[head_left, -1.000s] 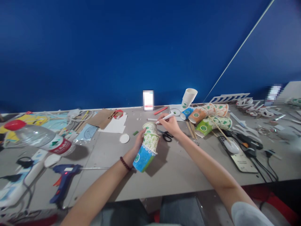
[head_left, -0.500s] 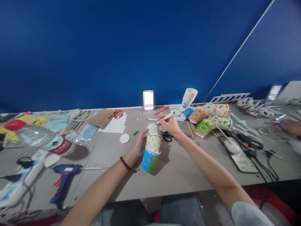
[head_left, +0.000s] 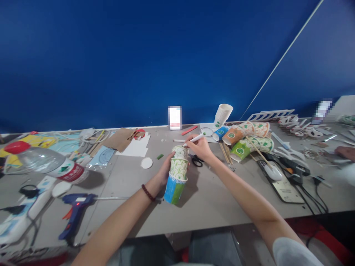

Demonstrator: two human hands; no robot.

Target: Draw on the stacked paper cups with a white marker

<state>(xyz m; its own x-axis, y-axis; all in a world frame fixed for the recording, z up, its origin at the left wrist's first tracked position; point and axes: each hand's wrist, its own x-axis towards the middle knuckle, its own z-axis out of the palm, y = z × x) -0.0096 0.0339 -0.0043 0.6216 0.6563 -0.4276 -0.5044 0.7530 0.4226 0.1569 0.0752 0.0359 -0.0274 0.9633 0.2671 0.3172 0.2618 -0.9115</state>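
My left hand [head_left: 163,170] is wrapped round a stack of paper cups [head_left: 178,170], tilted with the rims away from me. Scale patterns in green cover the upper cups, and the lowest is painted blue and green. Between the fingers of my right hand [head_left: 200,147] is a white marker [head_left: 197,138], its tip at the far cup's rim. Whether the tip touches the paper I cannot tell. Black-handled scissors [head_left: 197,161] lie behind the stack, partly hidden. A loose marker cap or pen [head_left: 179,140] rests just beyond the cups.
To the left are a blue glue gun [head_left: 76,210], a plastic bottle [head_left: 52,164] and a power strip [head_left: 30,207]. More painted cups [head_left: 240,149] and a white cup stack [head_left: 222,116] stand right. A phone [head_left: 284,188] lies nearer. Another person's hand [head_left: 345,152] is at the far right.
My left hand turned the cup stack, so more of the green stripe faces me; it swung right, then slightly back left. The marker stayed at the rim. Another person's hand came in at far right.
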